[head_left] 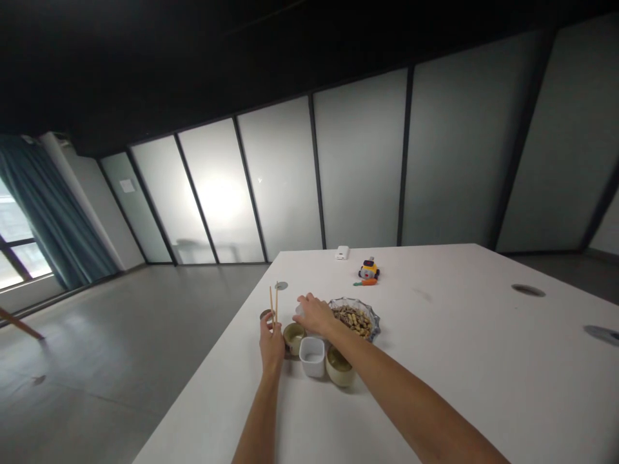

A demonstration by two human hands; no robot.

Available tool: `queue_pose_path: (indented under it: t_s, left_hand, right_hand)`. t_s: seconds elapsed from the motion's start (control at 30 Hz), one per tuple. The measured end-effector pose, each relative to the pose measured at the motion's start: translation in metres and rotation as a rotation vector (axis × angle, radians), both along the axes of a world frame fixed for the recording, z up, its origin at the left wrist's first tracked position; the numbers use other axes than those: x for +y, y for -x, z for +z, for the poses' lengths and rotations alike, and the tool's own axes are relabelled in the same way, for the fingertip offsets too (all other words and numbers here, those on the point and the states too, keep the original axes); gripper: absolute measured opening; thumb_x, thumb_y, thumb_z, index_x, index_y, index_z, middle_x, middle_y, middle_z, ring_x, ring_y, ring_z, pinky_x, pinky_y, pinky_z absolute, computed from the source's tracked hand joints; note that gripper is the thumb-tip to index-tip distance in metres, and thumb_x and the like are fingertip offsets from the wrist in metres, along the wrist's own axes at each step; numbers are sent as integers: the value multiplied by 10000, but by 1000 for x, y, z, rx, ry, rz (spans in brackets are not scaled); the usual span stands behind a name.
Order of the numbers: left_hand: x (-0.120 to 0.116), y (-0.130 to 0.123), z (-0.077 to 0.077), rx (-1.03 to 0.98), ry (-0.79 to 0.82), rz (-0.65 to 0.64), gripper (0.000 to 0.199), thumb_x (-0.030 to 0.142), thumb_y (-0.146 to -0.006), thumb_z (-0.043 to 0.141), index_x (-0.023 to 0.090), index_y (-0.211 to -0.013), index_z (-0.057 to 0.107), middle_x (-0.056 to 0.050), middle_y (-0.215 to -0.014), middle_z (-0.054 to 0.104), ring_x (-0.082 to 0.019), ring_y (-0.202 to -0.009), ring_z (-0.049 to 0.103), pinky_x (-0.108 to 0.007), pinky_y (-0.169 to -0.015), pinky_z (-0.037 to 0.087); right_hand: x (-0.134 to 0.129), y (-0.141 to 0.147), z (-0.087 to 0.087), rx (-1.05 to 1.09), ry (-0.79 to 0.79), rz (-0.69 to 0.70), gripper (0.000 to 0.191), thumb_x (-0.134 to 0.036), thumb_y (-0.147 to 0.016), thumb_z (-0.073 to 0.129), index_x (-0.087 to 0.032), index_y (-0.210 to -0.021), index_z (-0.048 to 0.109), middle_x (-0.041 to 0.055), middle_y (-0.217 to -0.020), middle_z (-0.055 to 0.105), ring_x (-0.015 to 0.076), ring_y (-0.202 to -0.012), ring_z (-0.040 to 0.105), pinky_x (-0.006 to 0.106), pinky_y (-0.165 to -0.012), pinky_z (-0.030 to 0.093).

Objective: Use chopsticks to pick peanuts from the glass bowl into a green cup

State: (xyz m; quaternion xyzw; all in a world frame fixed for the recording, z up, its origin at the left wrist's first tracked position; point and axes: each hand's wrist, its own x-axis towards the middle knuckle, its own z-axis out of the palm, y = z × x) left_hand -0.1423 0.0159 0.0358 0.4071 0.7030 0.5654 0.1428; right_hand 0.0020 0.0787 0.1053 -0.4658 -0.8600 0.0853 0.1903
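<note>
My left hand [271,343] has its fingers closed round a pair of wooden chopsticks [276,303], which point upward above the table. Just right of it stands a beige ceramic cup [294,339]. My right hand [315,313] reaches across and grips a small whitish cup [299,310], partly hidden by the fingers. Below the right wrist are a white square cup [312,357] and a second beige ceramic cup [340,367]. Behind the right forearm, a scalloped glass bowl [375,321] holds peanuts in shells and other brownish bits [355,319]; the forearm covers its near side.
Farther back on the white table [449,361] sit a yellow toy car [369,268], an orange toy carrot [369,282] and a small white box [342,252]. Round cable holes [528,290] mark the tabletop. The left table edge drops to grey floor [145,348].
</note>
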Motion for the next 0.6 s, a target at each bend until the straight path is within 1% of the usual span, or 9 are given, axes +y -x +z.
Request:
queue_pose_path:
  t_s: [0.07, 0.13, 0.2, 0.27, 0.37, 0.43, 0.47, 0.53, 0.6]
  left_hand:
    - [-1, 2, 2, 15, -7, 15, 351, 258, -951, 488, 185, -1289, 547, -60, -970, 702, -203, -738, 701, -317, -691, 540]
    - [-3, 3, 7, 40, -19, 15, 364, 252, -955, 479, 169, -1304, 541, -85, -997, 709, -220, -778, 706, -340, -727, 542]
    - [-6, 0, 16, 75, -42, -15, 386, 246, -962, 464, 158, -1331, 533, -106, -1031, 715, -229, -814, 710, -352, -753, 545]
    - [-12, -6, 27, 113, -72, -76, 393, 236, -954, 475, 166, -1333, 553, -105, -1041, 722, -230, -845, 714, -347, -772, 548]
    - [-22, -25, 41, 227, -111, -254, 385, 218, -943, 502, 197, -1313, 606, -91, -1048, 730, -236, -896, 715, -349, -820, 548]
    - [-29, -41, 47, 406, -98, -409, 409, 179, -960, 462, 213, -1344, 600, -104, -1130, 722, -246, -987, 700, -363, -882, 530]
    - [-32, -48, 48, 519, -61, -459, 433, 145, -958, 442, 218, -1355, 595, -107, -1164, 716, -251, -1034, 684, -371, -912, 515]
    - [-37, -62, 50, 724, 38, -493, 450, 92, -941, 438, 216, -1333, 618, -105, -1161, 722, -271, -1074, 651, -395, -947, 483]
    - [-41, -72, 52, 855, 117, -471, 419, 82, -931, 473, 213, -1282, 660, -101, -1108, 740, -293, -1065, 630, -424, -959, 452]
  right_hand:
    - [0, -10, 5, 31, -12, 33, 507, -459, -882, 697, -187, -1305, 631, 168, -1325, 641, 312, -1217, 629, 458, -1027, 449]
    - [-4, -27, 12, 85, -32, 60, 510, -478, -893, 681, -195, -1315, 636, 147, -1354, 635, 287, -1242, 612, 436, -1070, 427]
    - [-11, -53, 17, 157, -55, 63, 454, -446, -944, 610, -198, -1323, 630, 123, -1364, 630, 248, -1257, 598, 397, -1091, 422]
    - [-21, -90, 15, 231, -73, 39, 398, -405, -981, 538, -188, -1300, 634, 113, -1340, 636, 219, -1247, 598, 364, -1096, 432]
    - [-38, -162, -5, 311, -84, -29, 325, -355, -986, 474, -194, -1186, 673, 116, -1226, 677, 231, -1178, 629, 392, -1061, 478]
    - [-52, -212, -24, 435, -77, -104, 311, -418, -961, 496, -223, -1094, 698, 104, -1149, 700, 243, -1073, 666, 395, -975, 534]
    - [-60, -236, -34, 468, -61, -147, 310, -449, -948, 504, -236, -1050, 705, 100, -1126, 707, 249, -1040, 676, 395, -937, 552]
    - [-76, -276, -49, 519, -31, -239, 327, -494, -929, 497, -255, -981, 714, 100, -1097, 721, 262, -1002, 693, 401, -889, 571]
    - [-90, -306, -59, 555, -19, -326, 331, -518, -907, 504, -265, -938, 716, 96, -1072, 733, 273, -985, 706, 409, -868, 580]
